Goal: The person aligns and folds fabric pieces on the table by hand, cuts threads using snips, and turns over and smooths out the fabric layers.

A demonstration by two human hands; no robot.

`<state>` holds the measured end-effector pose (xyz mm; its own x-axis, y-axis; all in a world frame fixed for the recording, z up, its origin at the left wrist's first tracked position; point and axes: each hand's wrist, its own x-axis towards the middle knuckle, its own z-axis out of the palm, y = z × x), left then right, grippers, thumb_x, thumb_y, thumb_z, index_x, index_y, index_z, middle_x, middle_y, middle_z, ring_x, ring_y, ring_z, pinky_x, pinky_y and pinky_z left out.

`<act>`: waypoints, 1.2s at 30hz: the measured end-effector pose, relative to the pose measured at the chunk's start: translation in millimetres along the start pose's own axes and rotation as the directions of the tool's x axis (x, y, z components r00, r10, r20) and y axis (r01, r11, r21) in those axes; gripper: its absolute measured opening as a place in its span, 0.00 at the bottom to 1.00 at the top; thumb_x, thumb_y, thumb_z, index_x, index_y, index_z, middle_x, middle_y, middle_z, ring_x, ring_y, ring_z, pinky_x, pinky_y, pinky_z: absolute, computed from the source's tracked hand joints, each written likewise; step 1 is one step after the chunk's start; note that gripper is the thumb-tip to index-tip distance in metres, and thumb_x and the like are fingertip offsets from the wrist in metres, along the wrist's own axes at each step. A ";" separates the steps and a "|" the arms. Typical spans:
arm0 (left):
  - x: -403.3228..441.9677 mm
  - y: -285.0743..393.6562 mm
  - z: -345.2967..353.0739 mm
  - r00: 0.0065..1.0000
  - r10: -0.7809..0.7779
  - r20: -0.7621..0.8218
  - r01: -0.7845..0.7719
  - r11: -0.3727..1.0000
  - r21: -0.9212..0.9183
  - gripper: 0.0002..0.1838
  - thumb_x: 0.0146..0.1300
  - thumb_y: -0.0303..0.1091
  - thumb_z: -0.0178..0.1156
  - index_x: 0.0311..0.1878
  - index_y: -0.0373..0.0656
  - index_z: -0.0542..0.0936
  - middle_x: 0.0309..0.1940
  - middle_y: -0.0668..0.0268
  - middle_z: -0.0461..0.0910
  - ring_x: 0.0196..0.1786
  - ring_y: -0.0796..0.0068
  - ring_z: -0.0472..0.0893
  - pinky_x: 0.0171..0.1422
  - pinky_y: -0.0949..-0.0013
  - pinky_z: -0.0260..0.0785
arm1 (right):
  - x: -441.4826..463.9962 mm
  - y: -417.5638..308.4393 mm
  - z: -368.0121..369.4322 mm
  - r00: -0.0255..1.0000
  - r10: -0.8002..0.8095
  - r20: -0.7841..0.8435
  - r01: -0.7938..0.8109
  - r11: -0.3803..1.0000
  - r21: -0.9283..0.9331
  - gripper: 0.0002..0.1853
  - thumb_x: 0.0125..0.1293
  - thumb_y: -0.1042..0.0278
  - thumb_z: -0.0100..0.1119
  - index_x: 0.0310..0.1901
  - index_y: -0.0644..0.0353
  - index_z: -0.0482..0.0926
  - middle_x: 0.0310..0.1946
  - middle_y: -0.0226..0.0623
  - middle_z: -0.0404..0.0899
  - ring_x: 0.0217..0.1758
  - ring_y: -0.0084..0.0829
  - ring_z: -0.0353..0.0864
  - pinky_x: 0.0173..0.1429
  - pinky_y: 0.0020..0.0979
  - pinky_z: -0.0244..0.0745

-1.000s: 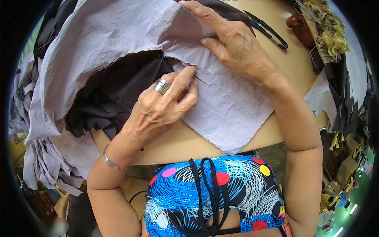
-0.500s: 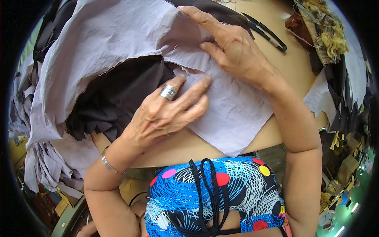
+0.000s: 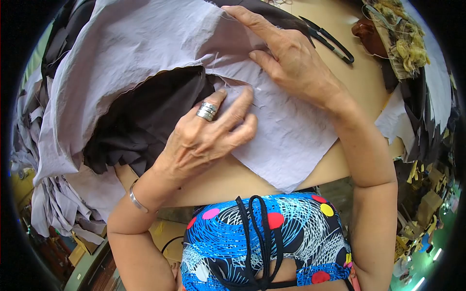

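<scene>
A pale lilac-grey cloth (image 3: 291, 140) lies over the table, its pointed corner near the front edge. More of this cloth is bunched at the upper left, with a curved edge above dark brown fabric (image 3: 141, 116). My left hand (image 3: 204, 133), wearing wide silver rings, rests palm down with fingers spread and bent, fingertips on the pale cloth by a small slit with loose threads. Its thumb is hidden. To the upper right, my right hand (image 3: 298, 68) lies on the cloth, index finger stretched to a frayed edge and thumb apart from it.
Black thread snips (image 3: 330, 41) lie on the tan table (image 3: 359, 72) beyond my right hand. Yellow thread waste (image 3: 407, 48) and a reddish-brown bundle (image 3: 369, 36) sit at the upper right. Fabric pieces (image 3: 63, 203) hang at the left side.
My left fingertips have shifted slightly up and left on the cloth, bending a little more. My right hand has moved slightly right and stays on the cloth.
</scene>
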<state>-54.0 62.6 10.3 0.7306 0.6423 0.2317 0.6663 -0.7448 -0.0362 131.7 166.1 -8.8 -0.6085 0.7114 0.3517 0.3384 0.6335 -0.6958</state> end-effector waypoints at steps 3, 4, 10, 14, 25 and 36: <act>0.5 -1.9 -0.1 1.000 0.018 -0.013 -0.018 1.000 -0.019 0.12 0.48 0.28 0.58 0.37 0.51 0.73 0.56 0.69 0.77 0.49 0.65 0.78 0.45 0.73 0.76 | -1.3 -4.4 -8.4 0.998 0.037 0.045 -0.037 0.999 -0.001 0.39 0.56 0.79 0.57 0.70 0.58 0.55 0.33 0.53 0.77 0.36 0.49 0.80 0.41 0.40 0.75; -0.3 -3.5 1.7 0.999 0.016 -0.033 -0.018 0.999 -0.038 0.12 0.48 0.28 0.58 0.37 0.51 0.73 0.56 0.70 0.77 0.49 0.65 0.78 0.45 0.73 0.76 | -2.4 -9.5 -16.1 0.998 0.042 0.045 -0.041 0.999 -0.022 0.39 0.56 0.79 0.58 0.70 0.57 0.55 0.35 0.51 0.78 0.37 0.47 0.80 0.42 0.39 0.76; -5.8 -0.7 13.3 0.981 -0.169 -0.099 0.141 0.961 -0.239 0.07 0.49 0.25 0.57 0.33 0.44 0.71 0.55 0.67 0.79 0.49 0.62 0.79 0.47 0.69 0.74 | -20.9 -22.6 -24.5 0.978 -0.204 0.033 0.199 0.883 -0.425 0.43 0.46 0.71 0.68 0.68 0.44 0.64 0.59 0.29 0.72 0.55 0.34 0.73 0.59 0.36 0.67; -5.1 0.0 13.0 0.980 -0.174 -0.101 0.151 0.967 -0.204 0.02 0.55 0.30 0.56 0.32 0.45 0.74 0.54 0.70 0.79 0.48 0.67 0.79 0.48 0.70 0.74 | -26.7 -27.0 -12.9 0.981 -0.173 0.088 0.194 0.856 -0.479 0.47 0.42 0.62 0.73 0.68 0.39 0.63 0.51 0.27 0.73 0.51 0.32 0.71 0.56 0.35 0.62; -4.8 0.0 13.1 0.985 -0.137 -0.105 0.116 0.976 -0.183 0.04 0.52 0.29 0.55 0.33 0.44 0.74 0.54 0.69 0.78 0.49 0.67 0.78 0.52 0.67 0.72 | -36.2 -27.1 -14.6 0.983 -0.131 0.127 0.179 0.828 -0.531 0.49 0.40 0.57 0.74 0.69 0.39 0.62 0.54 0.27 0.72 0.56 0.31 0.69 0.59 0.35 0.57; -5.5 -0.4 14.2 0.982 -0.145 -0.117 0.121 0.974 -0.193 0.04 0.54 0.30 0.57 0.33 0.44 0.75 0.54 0.71 0.79 0.49 0.67 0.78 0.51 0.67 0.73 | -49.4 -28.8 -27.3 0.985 -0.082 0.150 0.149 0.841 -0.521 0.51 0.35 0.56 0.74 0.68 0.39 0.64 0.63 0.27 0.67 0.62 0.33 0.65 0.66 0.39 0.52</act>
<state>-56.1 61.9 -4.8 0.6037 0.7179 0.3466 0.7082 -0.6826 0.1803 171.6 121.0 10.9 -0.7345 0.6038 0.3097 0.5679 0.7968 -0.2065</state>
